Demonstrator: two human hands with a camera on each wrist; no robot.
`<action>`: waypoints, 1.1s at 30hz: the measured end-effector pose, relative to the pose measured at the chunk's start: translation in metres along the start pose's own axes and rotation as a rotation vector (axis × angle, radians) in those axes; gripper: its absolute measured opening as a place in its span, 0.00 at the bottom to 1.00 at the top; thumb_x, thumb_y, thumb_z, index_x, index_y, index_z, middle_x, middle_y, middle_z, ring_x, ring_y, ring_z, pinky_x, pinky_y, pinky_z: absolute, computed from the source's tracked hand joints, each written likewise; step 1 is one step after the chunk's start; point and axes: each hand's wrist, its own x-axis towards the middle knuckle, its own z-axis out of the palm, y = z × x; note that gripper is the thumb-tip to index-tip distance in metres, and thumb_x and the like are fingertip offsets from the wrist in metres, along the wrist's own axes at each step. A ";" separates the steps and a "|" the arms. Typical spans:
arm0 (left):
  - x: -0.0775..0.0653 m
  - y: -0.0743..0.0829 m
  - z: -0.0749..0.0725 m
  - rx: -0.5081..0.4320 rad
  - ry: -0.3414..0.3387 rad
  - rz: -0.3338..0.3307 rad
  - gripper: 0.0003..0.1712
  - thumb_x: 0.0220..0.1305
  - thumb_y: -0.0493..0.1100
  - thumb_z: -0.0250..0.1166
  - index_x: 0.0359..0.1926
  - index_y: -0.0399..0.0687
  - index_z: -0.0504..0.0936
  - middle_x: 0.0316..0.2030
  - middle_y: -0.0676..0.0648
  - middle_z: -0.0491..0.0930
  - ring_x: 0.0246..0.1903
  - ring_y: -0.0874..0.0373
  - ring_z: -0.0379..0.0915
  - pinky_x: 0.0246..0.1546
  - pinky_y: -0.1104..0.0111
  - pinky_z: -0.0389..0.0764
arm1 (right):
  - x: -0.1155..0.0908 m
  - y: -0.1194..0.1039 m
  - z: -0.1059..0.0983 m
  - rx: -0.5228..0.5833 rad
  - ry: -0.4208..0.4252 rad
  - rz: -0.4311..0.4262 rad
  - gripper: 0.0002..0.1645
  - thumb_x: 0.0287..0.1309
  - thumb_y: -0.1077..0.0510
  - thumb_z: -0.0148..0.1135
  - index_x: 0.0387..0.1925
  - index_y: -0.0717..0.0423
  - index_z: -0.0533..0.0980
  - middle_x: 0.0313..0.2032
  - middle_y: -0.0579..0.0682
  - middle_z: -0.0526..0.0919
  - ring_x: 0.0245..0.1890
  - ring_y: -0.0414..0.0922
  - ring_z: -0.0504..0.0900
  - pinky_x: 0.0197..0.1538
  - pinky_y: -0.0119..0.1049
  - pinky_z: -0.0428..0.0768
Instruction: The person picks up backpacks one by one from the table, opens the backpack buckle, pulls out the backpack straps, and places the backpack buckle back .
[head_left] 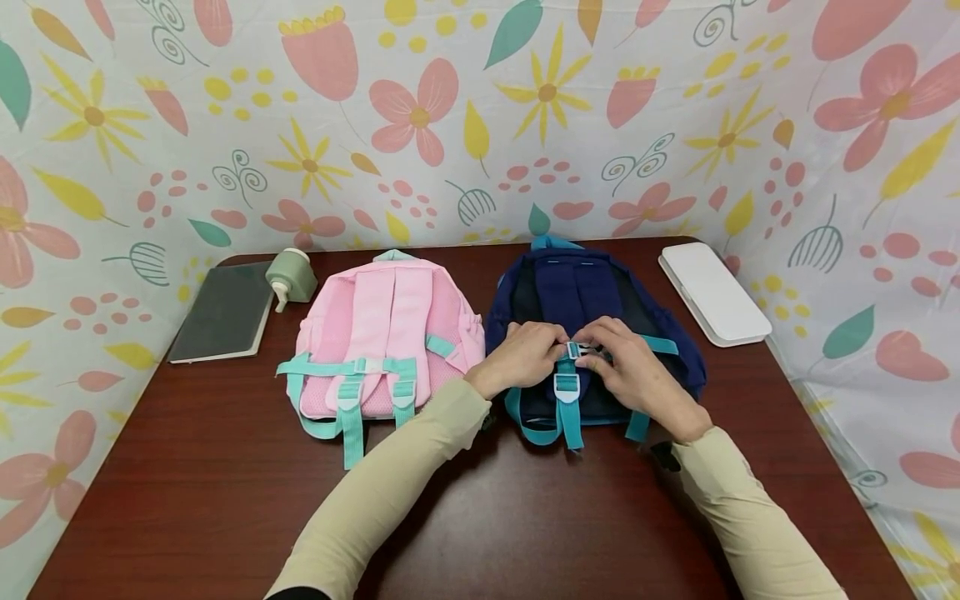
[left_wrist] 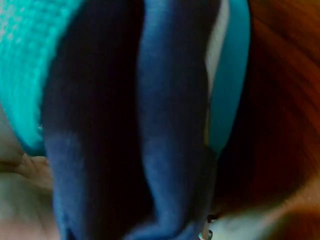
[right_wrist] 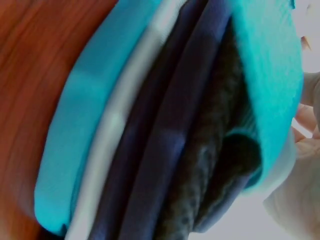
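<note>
A navy backpack [head_left: 585, 287] lies with its shoulder straps facing up, right of the table's middle. Across its teal straps sits a small white buckle [head_left: 574, 351], held between both hands. My left hand [head_left: 525, 354] pinches the buckle's left side, fingers bent over the teal webbing. From the right, my right hand [head_left: 633, 362] pinches its other side between thumb and fingers. Just below hangs a white strap adjuster [head_left: 567, 386]. Blurred teal webbing [left_wrist: 22, 65] and the bag's navy edge fill the left wrist view. The right wrist view shows more teal webbing [right_wrist: 270, 75], with fingers [right_wrist: 311, 122] behind it.
Beside the left forearm lies a pink backpack [head_left: 390, 325] with mint straps and a joined buckle [head_left: 369, 365]. A dark notebook [head_left: 225, 308] and a green pump bottle [head_left: 292, 275] are at the back left. A white case [head_left: 715, 292] lies at the back right, near the floral curtain [head_left: 420, 117].
</note>
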 end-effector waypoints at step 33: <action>-0.003 0.007 -0.013 -0.163 -0.061 -0.034 0.15 0.85 0.43 0.57 0.58 0.45 0.88 0.46 0.47 0.89 0.52 0.52 0.83 0.67 0.51 0.68 | -0.002 0.005 -0.003 0.012 0.014 -0.005 0.15 0.63 0.71 0.74 0.50 0.60 0.85 0.51 0.54 0.87 0.48 0.47 0.79 0.44 0.36 0.76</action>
